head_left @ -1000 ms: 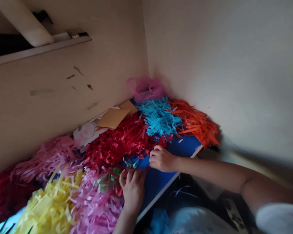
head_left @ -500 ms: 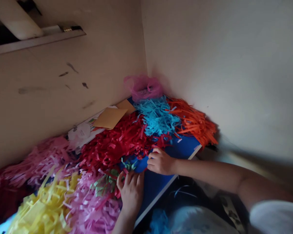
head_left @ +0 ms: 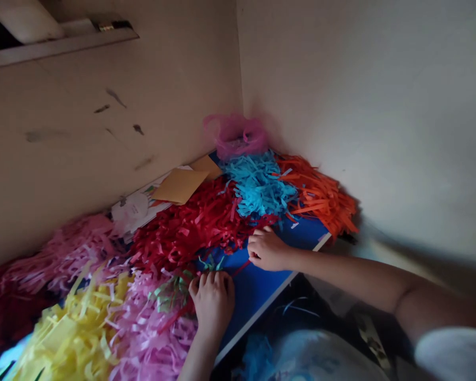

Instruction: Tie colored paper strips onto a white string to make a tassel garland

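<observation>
- Head view: left hand (head_left: pixel 212 304), fingers slightly apart, pressing on green and red paper strips (head_left: pixel 172 291) heaped on a blue board (head_left: pixel 262 280).
- Right hand (head_left: pixel 267 248), fingers curled together at the strips' edge; any grip unclear.
- Printed card (head_left: pixel 130 210): writing unreadable.

Perhaps a craft room (head_left: pixel 381 132): paper shreds (head_left: pixel 186 227)

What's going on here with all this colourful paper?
A person has both bare hands at a flat blue board. The left hand is among shredded pale green paper strips and shredded pink paper strips. The right hand curls on the board beside a heap of red paper strips. Turquoise paper strips and orange paper strips lie beyond, towards the wall corner.
</observation>
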`<action>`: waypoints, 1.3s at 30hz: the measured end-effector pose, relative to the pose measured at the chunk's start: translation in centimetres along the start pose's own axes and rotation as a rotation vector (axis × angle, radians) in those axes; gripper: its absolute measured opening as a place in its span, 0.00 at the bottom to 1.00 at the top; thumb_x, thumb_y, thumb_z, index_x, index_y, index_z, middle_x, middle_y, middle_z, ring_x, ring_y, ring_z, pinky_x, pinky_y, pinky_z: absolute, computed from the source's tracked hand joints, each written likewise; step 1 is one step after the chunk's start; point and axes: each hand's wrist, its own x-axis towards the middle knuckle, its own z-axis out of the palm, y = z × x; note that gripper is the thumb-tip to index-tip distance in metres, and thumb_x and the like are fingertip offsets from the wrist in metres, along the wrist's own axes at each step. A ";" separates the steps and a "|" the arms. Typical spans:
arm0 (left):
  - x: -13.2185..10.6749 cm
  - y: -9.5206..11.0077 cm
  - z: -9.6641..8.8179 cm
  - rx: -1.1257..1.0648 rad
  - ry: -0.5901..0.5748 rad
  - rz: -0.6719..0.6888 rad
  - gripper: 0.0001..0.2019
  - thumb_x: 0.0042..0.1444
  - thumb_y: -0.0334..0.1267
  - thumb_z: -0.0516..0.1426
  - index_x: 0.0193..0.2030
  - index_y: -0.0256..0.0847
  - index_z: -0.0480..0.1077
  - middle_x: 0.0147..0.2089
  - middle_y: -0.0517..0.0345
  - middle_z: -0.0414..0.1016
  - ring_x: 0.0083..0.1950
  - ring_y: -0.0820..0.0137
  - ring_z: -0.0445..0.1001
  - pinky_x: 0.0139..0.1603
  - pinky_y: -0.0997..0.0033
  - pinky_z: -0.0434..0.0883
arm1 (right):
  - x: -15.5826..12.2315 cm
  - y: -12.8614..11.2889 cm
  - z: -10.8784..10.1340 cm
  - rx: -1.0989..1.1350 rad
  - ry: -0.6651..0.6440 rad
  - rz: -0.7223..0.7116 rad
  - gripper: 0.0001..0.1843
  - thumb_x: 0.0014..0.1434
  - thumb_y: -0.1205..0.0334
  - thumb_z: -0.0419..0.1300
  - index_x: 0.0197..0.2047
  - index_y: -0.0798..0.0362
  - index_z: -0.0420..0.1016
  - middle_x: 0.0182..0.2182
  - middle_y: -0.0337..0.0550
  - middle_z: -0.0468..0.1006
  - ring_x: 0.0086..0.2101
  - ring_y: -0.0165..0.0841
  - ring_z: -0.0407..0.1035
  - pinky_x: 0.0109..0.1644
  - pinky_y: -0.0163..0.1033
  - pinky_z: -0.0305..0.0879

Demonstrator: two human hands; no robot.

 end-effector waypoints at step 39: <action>-4.1 2.2 -5.5 -0.520 0.434 0.153 0.06 0.60 0.34 0.57 0.40 0.44 0.76 0.35 0.59 0.78 0.37 0.70 0.77 0.46 0.69 0.70 | -3.9 -9.6 -2.1 1.527 -0.026 0.496 0.23 0.42 0.43 0.71 0.24 0.56 0.72 0.15 0.30 0.69 0.16 0.23 0.61 0.23 0.29 0.55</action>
